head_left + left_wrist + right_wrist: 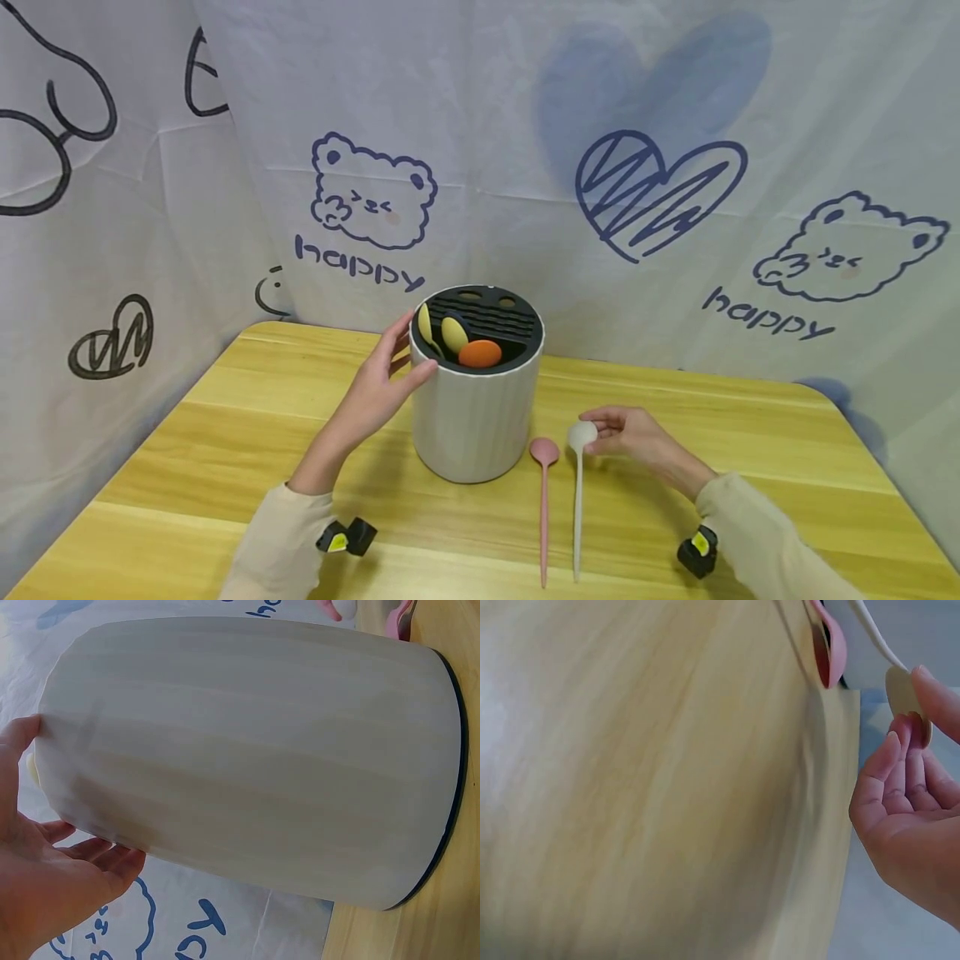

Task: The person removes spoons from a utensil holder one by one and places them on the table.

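My left hand (378, 379) holds the side of a white ribbed utensil holder (474, 425) near its rim, thumb at the front and fingers round the left. The left wrist view shows this hand (67, 877) against the pale holder wall (247, 765). With thumb and fingers my right hand (633, 437) pinches the bowl of a white spoon (578, 500), whose handle points towards me. In the right wrist view, the hand (915, 795) has the spoon bowl (902, 694) between thumb and fingertips. Left of it lies a pink spoon (544, 500).
Inside the holder's black slotted top (487, 310) stand two yellow utensil heads, one of them a yellow spoon (454, 335), and an orange spoon (480, 354). The holder stands on a wooden table (262, 392). A printed white cloth (495, 167) hangs behind the table.
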`<state>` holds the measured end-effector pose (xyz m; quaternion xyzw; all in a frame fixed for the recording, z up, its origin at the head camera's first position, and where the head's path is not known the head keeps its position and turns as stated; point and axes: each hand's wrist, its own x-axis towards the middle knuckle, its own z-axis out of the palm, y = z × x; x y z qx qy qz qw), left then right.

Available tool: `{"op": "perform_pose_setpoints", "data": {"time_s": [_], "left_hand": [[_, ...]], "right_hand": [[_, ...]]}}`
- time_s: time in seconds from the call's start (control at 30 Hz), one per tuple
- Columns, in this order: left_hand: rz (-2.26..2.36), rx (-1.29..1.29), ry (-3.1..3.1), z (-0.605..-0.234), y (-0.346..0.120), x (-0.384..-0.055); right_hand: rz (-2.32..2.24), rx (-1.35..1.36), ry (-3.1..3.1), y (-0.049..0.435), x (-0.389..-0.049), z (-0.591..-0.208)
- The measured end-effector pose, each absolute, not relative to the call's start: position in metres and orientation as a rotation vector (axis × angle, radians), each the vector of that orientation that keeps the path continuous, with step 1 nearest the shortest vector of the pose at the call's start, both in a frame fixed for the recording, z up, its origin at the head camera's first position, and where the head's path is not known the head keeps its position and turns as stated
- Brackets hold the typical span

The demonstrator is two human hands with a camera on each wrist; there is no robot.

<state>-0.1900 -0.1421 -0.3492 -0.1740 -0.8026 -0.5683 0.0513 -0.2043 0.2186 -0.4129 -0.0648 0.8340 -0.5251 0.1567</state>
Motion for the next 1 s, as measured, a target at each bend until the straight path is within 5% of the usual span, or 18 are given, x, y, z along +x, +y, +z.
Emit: {"op": "perform_pose_setpoints", "data": {"time_s": [1.0], "left_hand": [[-1.726,-0.542,-2.435,-0.35,-0.142,-0.192]], "right_hand": [[-1.349,-0.365,2.423,0.222,-0.208,-0.434]]}}
